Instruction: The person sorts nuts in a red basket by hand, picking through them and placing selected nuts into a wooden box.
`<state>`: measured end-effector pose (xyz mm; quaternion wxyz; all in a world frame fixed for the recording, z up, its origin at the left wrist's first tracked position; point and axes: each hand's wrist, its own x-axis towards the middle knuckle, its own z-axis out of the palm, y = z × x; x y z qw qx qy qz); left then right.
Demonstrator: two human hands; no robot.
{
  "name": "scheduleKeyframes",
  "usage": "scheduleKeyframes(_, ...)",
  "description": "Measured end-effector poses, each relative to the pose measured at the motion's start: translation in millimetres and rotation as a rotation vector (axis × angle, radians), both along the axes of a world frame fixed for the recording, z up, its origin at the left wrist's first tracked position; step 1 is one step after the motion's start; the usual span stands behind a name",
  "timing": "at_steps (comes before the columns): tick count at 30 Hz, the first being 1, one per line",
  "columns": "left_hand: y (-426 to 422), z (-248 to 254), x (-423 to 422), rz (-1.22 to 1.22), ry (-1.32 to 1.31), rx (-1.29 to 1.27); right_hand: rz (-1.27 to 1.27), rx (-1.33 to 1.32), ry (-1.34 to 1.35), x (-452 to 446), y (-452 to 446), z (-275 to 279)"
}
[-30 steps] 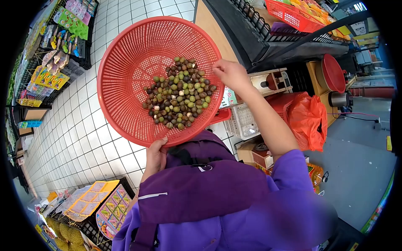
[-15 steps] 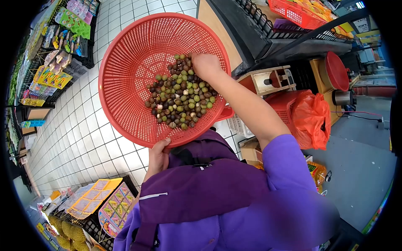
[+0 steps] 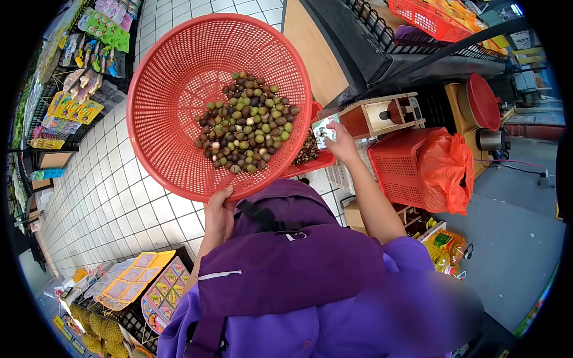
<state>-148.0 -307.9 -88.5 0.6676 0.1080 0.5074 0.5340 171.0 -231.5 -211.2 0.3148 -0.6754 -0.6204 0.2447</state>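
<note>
A large round red basket (image 3: 173, 53) is tilted toward me, with many small round green and brown fruits or nuts (image 3: 245, 122) gathered in its lower right. My left hand (image 3: 219, 215) grips its near rim, thumb on top and fingers beneath. Right of the basket, my right hand (image 3: 339, 143) is over a green and white card (image 3: 324, 130), its fingers partly spread; whether something small is between them I cannot make out. Partly hidden under the big basket, a smaller red basket (image 3: 325, 160) holds small brown nuts (image 3: 307, 150).
A wooden device (image 3: 382, 114) stands at the right, beside a red crate (image 3: 394, 167) with an orange-red plastic bag (image 3: 444, 170). Oil bottles (image 3: 447, 244) sit lower right. Shelves with packaged goods (image 3: 101, 36) line the left. White floor tiles (image 3: 107, 197) lie below.
My right hand has moved out of the large basket to the right, over the card. The large basket has shifted slightly left, and the smaller red basket with nuts now shows.
</note>
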Motion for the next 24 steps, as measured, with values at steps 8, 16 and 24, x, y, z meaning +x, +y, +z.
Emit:
scheduleKeyframes(8,3,3,-4,-0.094,0.011,-0.006,0.043,0.210,0.214,-57,36,126)
scheduleKeyframes(16,4,9,-3,-0.130,-0.044,-0.018,0.555,0.168,-0.359,-137,59,102)
scheduleKeyframes(24,6,13,1,-0.182,-0.072,-0.033,0.606,0.122,-0.343,-141,56,121)
